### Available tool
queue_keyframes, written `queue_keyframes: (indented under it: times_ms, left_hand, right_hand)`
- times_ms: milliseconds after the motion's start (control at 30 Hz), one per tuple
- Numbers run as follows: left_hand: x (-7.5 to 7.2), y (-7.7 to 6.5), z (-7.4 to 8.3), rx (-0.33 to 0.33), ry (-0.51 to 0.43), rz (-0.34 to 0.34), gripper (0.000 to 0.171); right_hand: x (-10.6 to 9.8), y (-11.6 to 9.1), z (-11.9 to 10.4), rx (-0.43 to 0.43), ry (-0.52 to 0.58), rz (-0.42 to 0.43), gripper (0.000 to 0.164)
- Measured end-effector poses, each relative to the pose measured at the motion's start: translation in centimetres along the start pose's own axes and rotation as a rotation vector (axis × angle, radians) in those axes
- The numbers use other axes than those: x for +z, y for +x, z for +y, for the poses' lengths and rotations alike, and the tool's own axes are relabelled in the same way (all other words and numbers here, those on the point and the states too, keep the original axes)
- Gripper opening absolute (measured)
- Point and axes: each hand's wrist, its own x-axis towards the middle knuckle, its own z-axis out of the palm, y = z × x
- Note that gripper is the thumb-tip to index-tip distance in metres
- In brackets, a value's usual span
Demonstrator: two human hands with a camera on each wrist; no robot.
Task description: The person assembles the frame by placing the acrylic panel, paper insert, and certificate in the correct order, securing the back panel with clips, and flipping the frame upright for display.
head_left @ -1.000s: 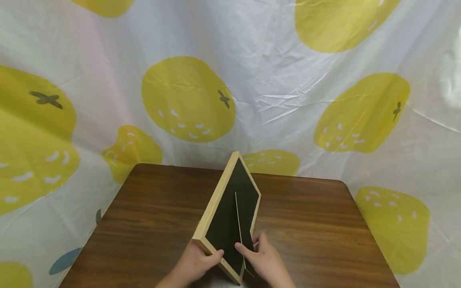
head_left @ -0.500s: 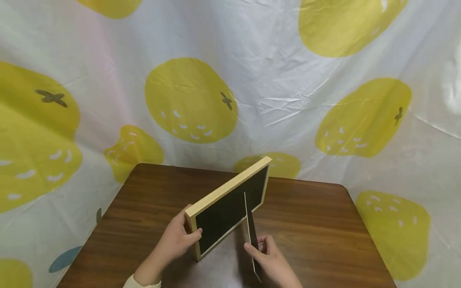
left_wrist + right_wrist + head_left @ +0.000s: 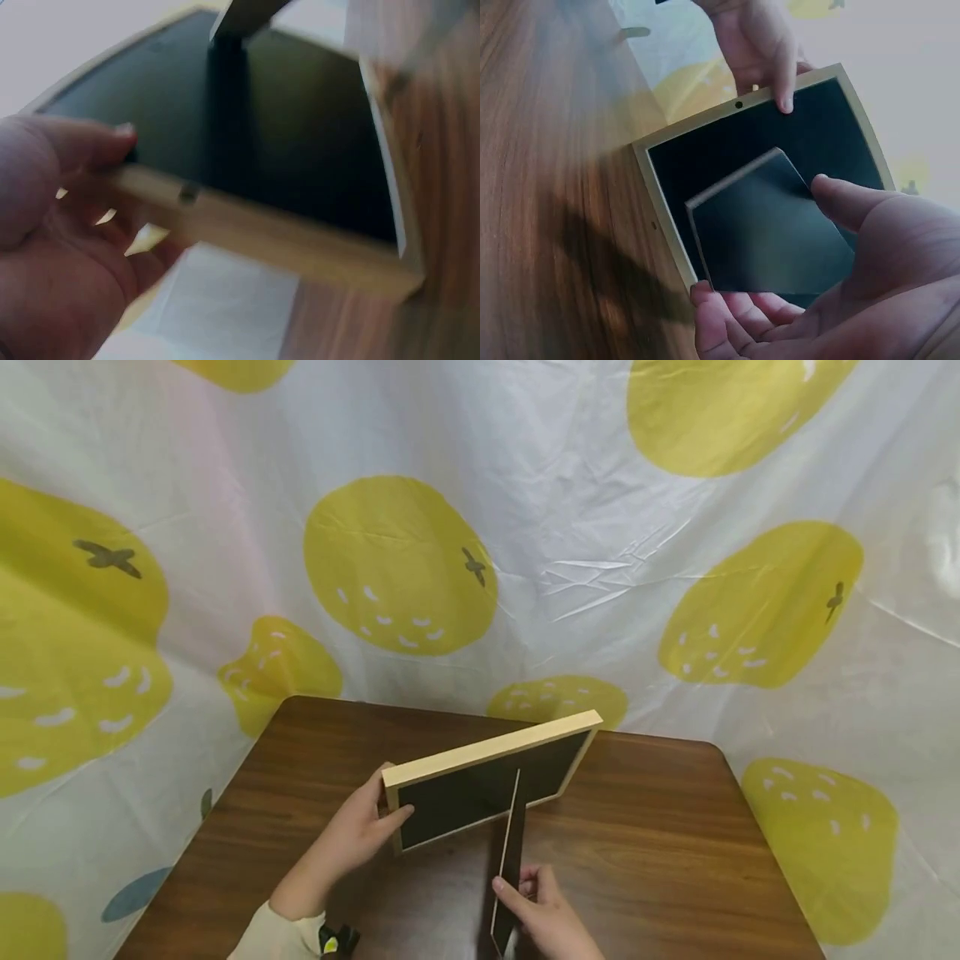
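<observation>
A picture frame (image 3: 491,747) with a pale wooden border and black backing is held tilted above the table, its back toward me. My left hand (image 3: 356,831) grips its left end, thumb on the backing and fingers behind the border. From the middle of the back the black stand leg (image 3: 513,852) juts out toward me. My right hand (image 3: 551,914) pinches the leg near its free end. In the right wrist view the leg (image 3: 772,232) lies between thumb and fingers. The left wrist view is blurred but shows the backing (image 3: 315,127) close up. The frame's front is hidden.
A dark brown wooden table (image 3: 675,835) with rounded far corners lies under the hands. Behind it hangs a white curtain (image 3: 570,510) printed with yellow fruit. A pale sleeve (image 3: 277,935) and a small black item (image 3: 341,939) show at the left wrist.
The picture frame has turned from a steep slant to nearly level, its far end swinging right and its back facing me more. My left hand moved left and up; my right hand keeps the leg.
</observation>
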Motion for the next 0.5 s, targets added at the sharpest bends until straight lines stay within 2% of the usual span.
queue_keyframes:
  times_ms: [133,267,333,500]
  left_hand:
    - [-1.0,0.7,-0.3,0.049,0.091,-0.034,0.043]
    - [-1.4,1.4,-0.7,0.100,0.164,0.003,0.042]
    - [-1.3,1.9,-1.0,0.130,0.175,0.027,0.043]
    - [-1.0,2.5,-1.4,0.145,0.175,0.055,0.046]
  right_hand:
    - [-0.4,0.3,0.3,-0.006,-0.011,-0.069,0.057]
    - [-0.4,0.9,0.6,-0.016,0.006,-0.133,0.059]
    - [-0.1,1.2,0.9,-0.021,0.027,-0.159,0.060]
    - [1.1,1.8,1.6,-0.002,0.111,-0.212,0.060]
